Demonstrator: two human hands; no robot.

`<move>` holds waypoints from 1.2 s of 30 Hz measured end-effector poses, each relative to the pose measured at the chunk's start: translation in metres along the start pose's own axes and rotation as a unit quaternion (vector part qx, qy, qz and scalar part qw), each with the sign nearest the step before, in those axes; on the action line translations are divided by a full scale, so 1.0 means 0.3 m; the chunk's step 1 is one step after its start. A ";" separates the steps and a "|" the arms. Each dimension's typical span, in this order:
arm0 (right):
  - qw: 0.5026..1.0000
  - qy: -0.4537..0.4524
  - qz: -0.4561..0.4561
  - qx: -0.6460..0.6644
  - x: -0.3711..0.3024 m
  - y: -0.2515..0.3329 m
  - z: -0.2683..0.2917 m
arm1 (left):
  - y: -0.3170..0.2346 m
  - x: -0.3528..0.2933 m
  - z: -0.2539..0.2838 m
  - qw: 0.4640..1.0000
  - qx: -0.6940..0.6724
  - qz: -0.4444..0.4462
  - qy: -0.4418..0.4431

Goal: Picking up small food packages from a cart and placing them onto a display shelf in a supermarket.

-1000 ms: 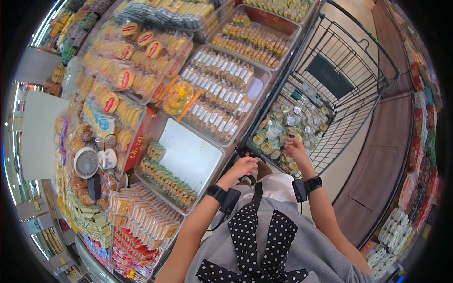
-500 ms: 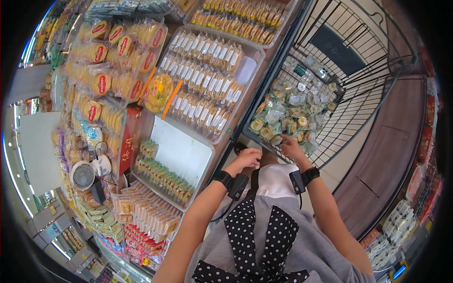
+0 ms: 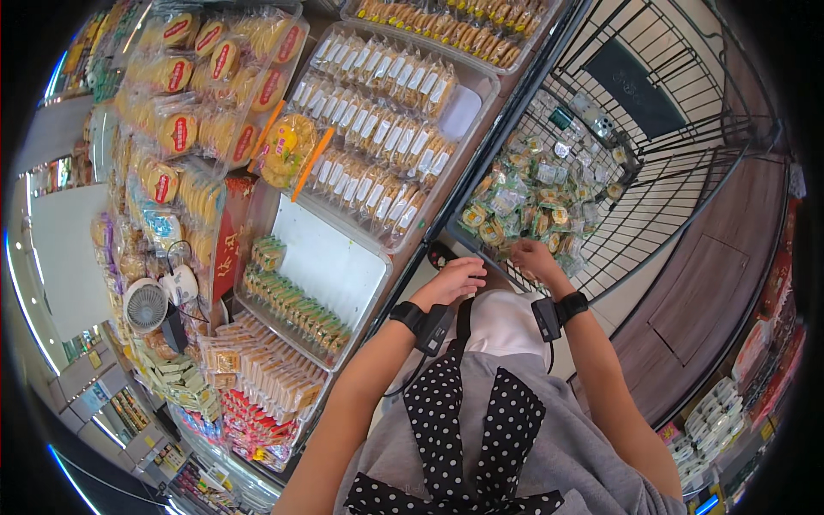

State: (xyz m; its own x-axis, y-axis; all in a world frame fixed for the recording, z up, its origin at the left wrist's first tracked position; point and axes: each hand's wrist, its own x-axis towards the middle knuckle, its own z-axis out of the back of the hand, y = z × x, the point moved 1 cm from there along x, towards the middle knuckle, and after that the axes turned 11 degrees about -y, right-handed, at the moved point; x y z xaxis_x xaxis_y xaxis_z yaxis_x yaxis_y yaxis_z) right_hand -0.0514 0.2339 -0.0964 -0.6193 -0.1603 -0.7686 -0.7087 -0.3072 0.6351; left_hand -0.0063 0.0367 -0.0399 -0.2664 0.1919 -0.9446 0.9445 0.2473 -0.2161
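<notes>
Down at the near rim of a black wire shopping cart (image 3: 678,197), both hands work side by side. The right hand (image 3: 534,257) reaches over the cart's near edge into a heap of small wrapped snack packets (image 3: 524,202), green and yellow, that fills the near end of the basket; its fingers curl down among the packets, but whether they are clamped on one cannot be told from this view. The left hand (image 3: 459,279) rests at the cart's edge just beside the right, fingers bent together and loosely curled, with nothing visibly held. Each wrist carries a black band with a small dark device.

The cart's long axis runs from the hands away toward the upper right, its far end pointing that way; the packets lie jumbled, facing every direction.

Left of the cart stands a display shelf of clear trays. The nearest white tray (image 3: 330,262) is mostly bare, with one row of green-wrapped biscuits (image 3: 296,300) along its left side. Beyond it a tray (image 3: 386,137) holds rows of wrapped cakes running parallel to the cart's length. A small white fan (image 3: 146,305) sits at the far left among bagged biscuits.
</notes>
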 end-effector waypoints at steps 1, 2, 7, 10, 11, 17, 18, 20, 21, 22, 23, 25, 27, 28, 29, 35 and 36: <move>1.000 0.001 0.002 -0.003 -0.021 0.029 0.002 | 0.004 -0.002 -0.002 1.000 -0.001 0.006 0.000; 1.000 0.008 -0.010 -0.017 -0.041 0.057 -0.002 | 0.005 0.002 -0.001 1.000 -0.004 0.004 0.001; 0.999 0.016 0.041 -0.023 -0.109 0.094 -0.002 | 0.007 0.037 -0.042 0.993 -0.078 0.084 -0.035; 0.999 0.021 0.025 -0.006 -0.176 0.155 -0.013 | 0.001 0.044 -0.068 0.992 -0.097 0.076 0.015; 0.998 0.043 0.036 -0.013 -0.193 0.175 -0.018 | 0.005 0.048 -0.070 0.992 -0.099 0.075 0.016; 0.988 0.124 0.077 -0.054 -0.241 0.256 -0.018 | -0.077 -0.053 -0.064 0.992 -0.102 -0.063 0.046; 0.985 0.131 0.087 -0.063 -0.244 0.277 -0.022 | -0.097 -0.091 -0.056 0.993 -0.077 -0.079 0.045; 0.982 0.149 0.096 -0.058 -0.254 0.326 -0.039 | -0.113 -0.145 -0.028 0.993 -0.037 -0.114 0.019; 0.979 0.158 0.107 -0.069 -0.258 0.343 -0.042 | -0.131 -0.187 -0.027 0.991 -0.046 -0.128 0.014; 0.982 0.149 0.101 -0.064 -0.256 0.362 -0.047 | -0.161 -0.248 -0.032 0.986 -0.014 -0.165 0.005; 0.983 0.142 0.096 -0.060 -0.253 0.384 -0.059 | -0.186 -0.300 -0.031 0.979 0.016 -0.201 -0.007; 0.979 0.171 0.099 -0.054 -0.273 0.460 -0.116 | -0.190 -0.349 0.001 0.972 -0.027 -0.232 -0.015; 0.983 0.157 0.099 -0.017 -0.291 0.528 -0.191 | -0.178 -0.366 0.042 0.931 -0.021 -0.364 -0.036; 0.976 0.195 0.095 -0.006 -0.287 0.550 -0.217 | -0.186 -0.403 0.054 0.923 -0.040 -0.379 -0.055; 0.972 0.211 0.104 -0.021 -0.296 0.573 -0.247 | -0.184 -0.435 0.075 0.916 -0.053 -0.392 -0.068; 0.922 0.384 0.045 -0.005 -0.379 0.703 -0.499 | -0.122 -0.599 0.214 0.831 -0.094 -0.499 -0.227; 0.916 0.400 0.019 -0.025 -0.389 0.718 -0.538 | -0.108 -0.610 0.233 0.824 -0.102 -0.505 -0.236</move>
State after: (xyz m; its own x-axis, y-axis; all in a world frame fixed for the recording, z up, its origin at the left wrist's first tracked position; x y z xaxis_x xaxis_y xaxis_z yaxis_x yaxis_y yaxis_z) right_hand -0.0774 0.0350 0.1177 -0.1832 -0.8015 -0.5692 -0.6629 -0.3268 0.6736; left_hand 0.0253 -0.0727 0.1225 -0.7466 -0.5891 -0.3090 0.2215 0.2178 -0.9505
